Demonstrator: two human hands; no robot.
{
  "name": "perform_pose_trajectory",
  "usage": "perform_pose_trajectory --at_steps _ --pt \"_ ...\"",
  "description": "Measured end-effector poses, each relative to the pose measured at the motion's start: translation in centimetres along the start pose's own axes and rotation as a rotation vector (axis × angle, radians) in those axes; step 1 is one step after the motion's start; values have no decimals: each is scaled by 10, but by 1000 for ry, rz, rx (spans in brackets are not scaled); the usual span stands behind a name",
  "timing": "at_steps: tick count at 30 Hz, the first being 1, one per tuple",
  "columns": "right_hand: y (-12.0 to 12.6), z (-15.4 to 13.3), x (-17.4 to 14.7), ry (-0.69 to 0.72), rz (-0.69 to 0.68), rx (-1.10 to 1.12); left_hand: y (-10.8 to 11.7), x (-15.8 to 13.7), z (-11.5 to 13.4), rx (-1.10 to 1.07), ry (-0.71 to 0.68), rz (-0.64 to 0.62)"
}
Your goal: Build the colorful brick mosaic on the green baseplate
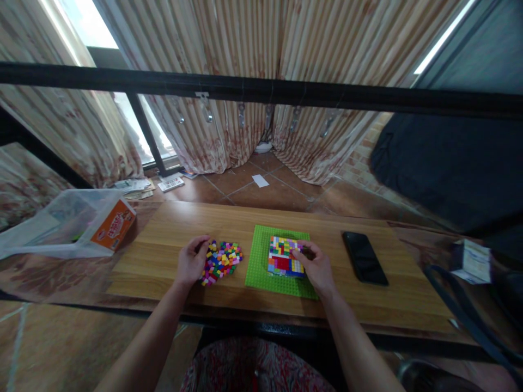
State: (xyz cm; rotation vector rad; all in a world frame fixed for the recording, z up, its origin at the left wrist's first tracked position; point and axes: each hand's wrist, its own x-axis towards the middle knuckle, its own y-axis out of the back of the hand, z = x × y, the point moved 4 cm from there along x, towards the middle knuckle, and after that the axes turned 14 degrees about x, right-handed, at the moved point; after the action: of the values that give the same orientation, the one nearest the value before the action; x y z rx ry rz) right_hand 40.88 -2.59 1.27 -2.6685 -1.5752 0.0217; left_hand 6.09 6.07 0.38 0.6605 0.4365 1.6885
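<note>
Small toy building bricks in many colours lie in a loose pile [223,261] on the wooden board. My left hand [192,262] is at the pile's left edge, thumb and forefinger drawn together; whatever is between them is too small to make out. A green studded baseplate [257,272] lies right of the pile. On it sits a square build of multicoloured bricks [281,264]. My right hand [316,265] is over the build's right side, fingers curled and thumb near its top. The hand covers part of that side, and any brick at the fingertips is hidden.
A black phone [365,257] lies on the wooden board [163,226], right of the baseplate. A translucent bin [69,218] with an orange label stands at the left. Beyond the board a dark metal bar [245,90] crosses before striped curtains [229,43]. A small box [472,261] is far right.
</note>
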Motion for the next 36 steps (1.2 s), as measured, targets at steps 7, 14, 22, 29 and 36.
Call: perform_pose_trajectory --at_steps 7,14,22,29,36 --pt "18 -4 -18 95 247 93 0 0 1 -24 -5 2" --pt "-32 -41 -55 312 -34 -136 -1 -2 5 -73 -17 7" --pt "-114 -30 -82 390 -449 -457 0 -4 7 -93 -11 20" --pt "-140 -15 -67 368 -507 -680 0 -5 8 -98 -3 21" --pt "-152 -8 -58 329 -476 -801 0 -6 6 -97 -1 14"
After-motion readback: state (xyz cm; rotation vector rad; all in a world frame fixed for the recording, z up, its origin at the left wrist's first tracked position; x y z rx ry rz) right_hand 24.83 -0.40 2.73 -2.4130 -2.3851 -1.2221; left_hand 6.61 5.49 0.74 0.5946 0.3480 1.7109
